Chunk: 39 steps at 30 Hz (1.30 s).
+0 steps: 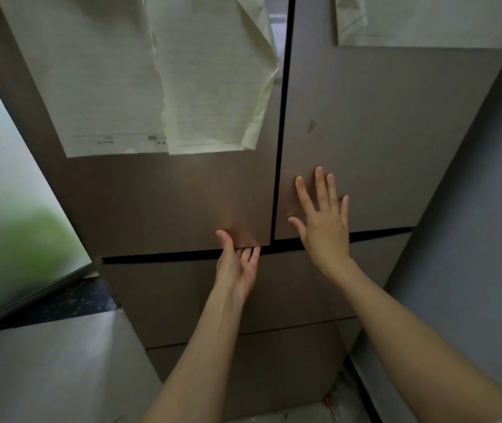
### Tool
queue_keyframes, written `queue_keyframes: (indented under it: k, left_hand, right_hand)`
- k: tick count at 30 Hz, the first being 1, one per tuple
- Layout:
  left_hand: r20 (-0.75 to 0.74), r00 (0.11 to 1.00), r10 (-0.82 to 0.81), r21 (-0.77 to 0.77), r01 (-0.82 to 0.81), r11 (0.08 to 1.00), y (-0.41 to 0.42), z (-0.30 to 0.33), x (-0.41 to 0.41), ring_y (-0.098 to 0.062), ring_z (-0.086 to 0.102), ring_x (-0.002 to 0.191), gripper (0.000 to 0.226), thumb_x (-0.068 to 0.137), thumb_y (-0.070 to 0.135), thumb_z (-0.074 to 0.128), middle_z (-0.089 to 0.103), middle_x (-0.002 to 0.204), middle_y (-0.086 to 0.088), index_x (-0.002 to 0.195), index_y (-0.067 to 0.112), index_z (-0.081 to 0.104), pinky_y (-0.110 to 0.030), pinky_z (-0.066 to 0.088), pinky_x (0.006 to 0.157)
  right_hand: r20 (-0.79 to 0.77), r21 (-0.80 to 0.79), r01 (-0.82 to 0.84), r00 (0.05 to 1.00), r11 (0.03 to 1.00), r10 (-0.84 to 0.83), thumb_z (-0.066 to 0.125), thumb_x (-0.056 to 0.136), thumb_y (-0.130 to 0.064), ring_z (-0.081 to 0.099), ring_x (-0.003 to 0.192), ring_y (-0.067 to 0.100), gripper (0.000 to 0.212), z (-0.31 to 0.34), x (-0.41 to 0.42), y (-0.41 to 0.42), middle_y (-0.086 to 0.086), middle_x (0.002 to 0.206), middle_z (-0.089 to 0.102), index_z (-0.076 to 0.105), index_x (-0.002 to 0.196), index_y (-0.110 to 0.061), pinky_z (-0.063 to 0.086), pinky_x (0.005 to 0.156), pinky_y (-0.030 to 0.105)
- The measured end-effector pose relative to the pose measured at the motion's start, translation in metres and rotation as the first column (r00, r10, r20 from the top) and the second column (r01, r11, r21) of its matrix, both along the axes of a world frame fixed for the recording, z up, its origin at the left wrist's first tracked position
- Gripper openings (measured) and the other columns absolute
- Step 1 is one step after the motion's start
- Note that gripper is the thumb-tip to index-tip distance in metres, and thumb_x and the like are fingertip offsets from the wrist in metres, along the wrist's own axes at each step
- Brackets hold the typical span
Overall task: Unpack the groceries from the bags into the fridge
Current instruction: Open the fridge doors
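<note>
The fingers (247, 253) of the left hand (237, 267) hook up under the bottom edge of the upper left door (158, 203) of the tall, brown, matte-fronted fridge (274, 288), palm turned upward and thumb lying against the door's face; they grasp that edge in the dark gap above the drawer front (164, 288) below. The right hand (323, 221) lies flat on the lower part of the upper right door (381, 141), fingers straight and spread, gripping nothing. Both upper doors are closed, meeting at a thin dark vertical seam. Pale, wrinkled paper sheets (213, 87) hang on the left door, and another pale sheet (420, 22) hangs on the right one. A frosted glass pane (8, 190) with a blurred green patch stands to the left, and a grey wall (482, 215) to the right.
</note>
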<state>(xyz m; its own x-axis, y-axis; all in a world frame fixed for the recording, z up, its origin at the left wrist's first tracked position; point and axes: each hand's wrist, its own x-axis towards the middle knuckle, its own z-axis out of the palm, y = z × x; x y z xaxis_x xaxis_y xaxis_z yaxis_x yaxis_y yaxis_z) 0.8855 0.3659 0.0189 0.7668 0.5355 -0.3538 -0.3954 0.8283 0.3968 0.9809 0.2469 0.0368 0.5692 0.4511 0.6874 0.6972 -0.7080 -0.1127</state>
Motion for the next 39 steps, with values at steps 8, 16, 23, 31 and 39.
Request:
queue_keyframes:
  k: [8,16,23,31,39]
  left_hand:
    - [-0.147,0.989,-0.031,0.112,0.047,0.993,-0.017,0.003,-0.048,-0.027,0.042,0.131,0.062,0.092,0.046,0.039,0.044,0.141,-0.015,0.138,0.005,0.035,-0.042,0.033,0.108]
    - [-0.140,0.983,-0.119,0.140,0.138,0.980,-0.020,0.008,-0.072,-0.029,0.045,0.128,0.066,0.091,0.047,0.042,0.044,0.139,-0.019,0.141,0.005,0.030,-0.041,0.039,0.104]
    - [-0.172,0.969,-0.177,0.148,0.203,0.968,-0.009,0.000,-0.107,-0.030,0.053,0.118,0.061,0.090,0.048,0.048,0.053,0.129,-0.018,0.136,0.009,0.037,-0.041,0.048,0.087]
    - [-0.416,0.699,0.582,0.842,0.053,0.537,-0.024,0.016,-0.157,-0.017,0.054,0.100,0.044,0.089,0.035,0.057,0.050,0.114,-0.007,0.122,0.011,0.043,-0.010,0.042,0.073]
    - [0.577,0.756,0.307,0.438,0.031,-0.898,-0.037,0.141,-0.183,-0.035,0.030,0.135,0.036,0.090,0.013,0.050,0.041,0.142,-0.017,0.126,0.010,0.053,-0.049,0.027,0.111]
  right_hand:
    - [-0.102,0.004,-0.050,0.994,0.999,0.050,0.065,0.085,-0.018,0.006,0.143,0.036,0.077,0.007,-0.007,-0.001,0.015,0.156,0.007,0.021,0.148,-0.020,0.021,0.106,0.065]
    - [-0.484,0.438,-0.249,0.744,0.864,0.460,0.039,0.099,-0.027,0.023,0.134,0.005,0.046,0.034,-0.064,0.003,-0.004,0.148,0.027,0.033,0.143,-0.014,0.024,0.107,0.024]
    - [-0.551,0.620,-0.226,0.557,0.752,0.622,0.049,0.094,-0.031,0.045,0.106,0.002,0.047,0.032,-0.102,-0.001,-0.005,0.124,0.041,0.036,0.138,-0.022,0.041,0.080,0.011]
    - [-0.585,0.628,-0.225,0.495,0.745,0.643,0.062,0.082,-0.041,0.035,0.122,0.009,0.080,0.029,-0.150,-0.012,0.000,0.144,0.030,0.018,0.147,-0.027,0.034,0.095,0.027]
    - [-0.597,0.670,-0.100,0.518,0.736,0.613,0.071,0.077,-0.041,0.058,0.106,0.026,0.088,0.040,-0.202,-0.004,0.015,0.117,0.057,0.020,0.146,-0.020,0.050,0.093,0.045]
